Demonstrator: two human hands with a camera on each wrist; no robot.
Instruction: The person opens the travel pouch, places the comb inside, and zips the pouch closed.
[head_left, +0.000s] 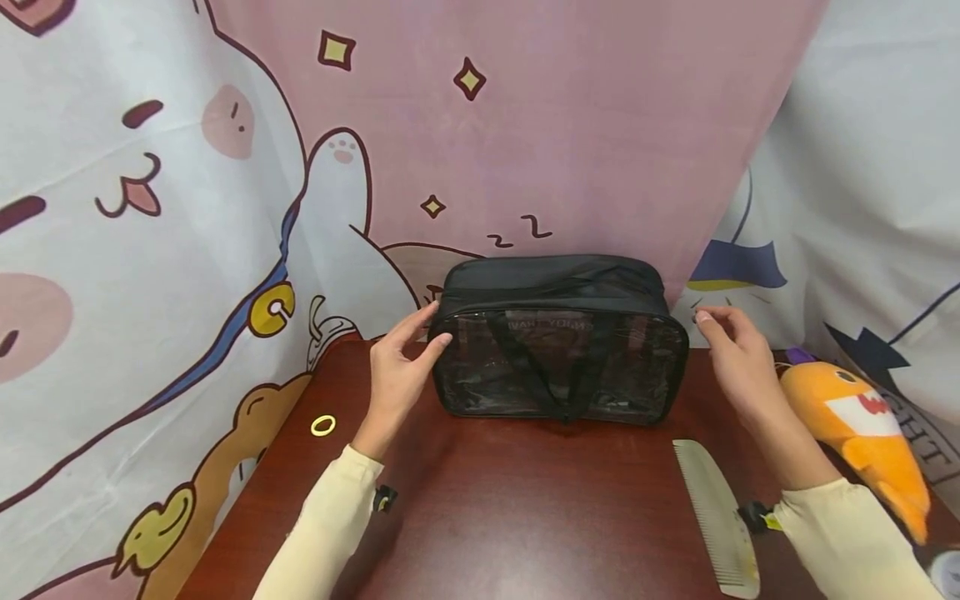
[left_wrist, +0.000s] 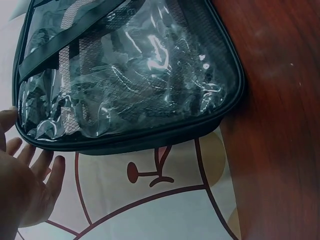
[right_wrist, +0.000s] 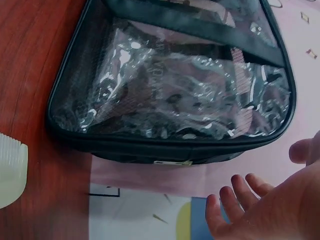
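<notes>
A black toiletry bag (head_left: 558, 367) with a clear front panel and a dark strap handle stands upright at the back of the table. My left hand (head_left: 400, 367) is at its upper left corner, the thumb and fingers fairly straight. In the left wrist view the left thumb and fingertips (left_wrist: 57, 162) meet the bag's edge; whether they press on it is hard to see. On the other side my right hand (head_left: 738, 358) is held a little apart from the bag. Its fingers (right_wrist: 227, 200) are loosely bent around nothing in the right wrist view.
A pale comb (head_left: 716, 517) lies on the brown table (head_left: 487, 508) by the right forearm. An orange plush shark (head_left: 862, 433) sits at the right edge. A yellow ring (head_left: 323, 426) lies at the left. Behind hangs a printed cloth (head_left: 600, 125).
</notes>
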